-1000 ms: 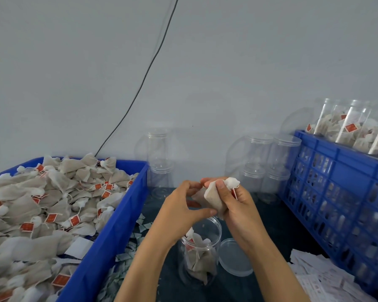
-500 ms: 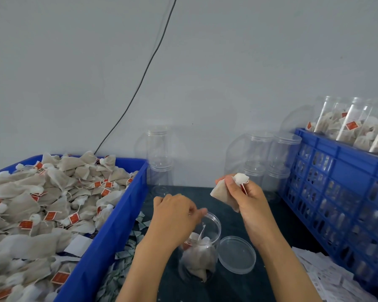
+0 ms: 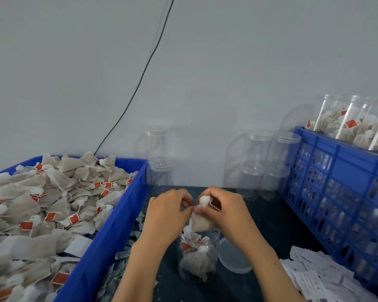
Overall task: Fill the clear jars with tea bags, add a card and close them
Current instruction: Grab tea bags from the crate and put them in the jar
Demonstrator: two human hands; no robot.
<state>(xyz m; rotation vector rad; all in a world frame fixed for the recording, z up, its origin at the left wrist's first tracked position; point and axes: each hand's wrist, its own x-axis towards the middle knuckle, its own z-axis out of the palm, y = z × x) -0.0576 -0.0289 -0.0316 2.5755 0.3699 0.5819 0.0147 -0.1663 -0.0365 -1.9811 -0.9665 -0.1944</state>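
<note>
An open clear jar [image 3: 198, 258] stands on the dark table in front of me, partly filled with tea bags. Just above its mouth my right hand [image 3: 225, 214] grips a beige tea bag [image 3: 202, 222] with a white knot and a red tag. My left hand [image 3: 168, 216] meets it from the left and pinches the same bag at its top edge. The jar's clear lid [image 3: 234, 259] lies flat on the table right of the jar. A heap of white cards [image 3: 316, 277] lies at the lower right.
A blue bin [image 3: 109, 232] heaped with tea bags [image 3: 42, 210] fills the left. A blue crate [image 3: 340, 192] with filled jars [image 3: 354, 125] stands on the right. Empty stacked jars [image 3: 262, 162] line the wall. Paper scraps [image 3: 127, 253] litter the table beside the bin.
My right hand has brought the tea bag down and left over the jar's mouth. My left hand has risen from the jar's rim and taken hold of the bag.
</note>
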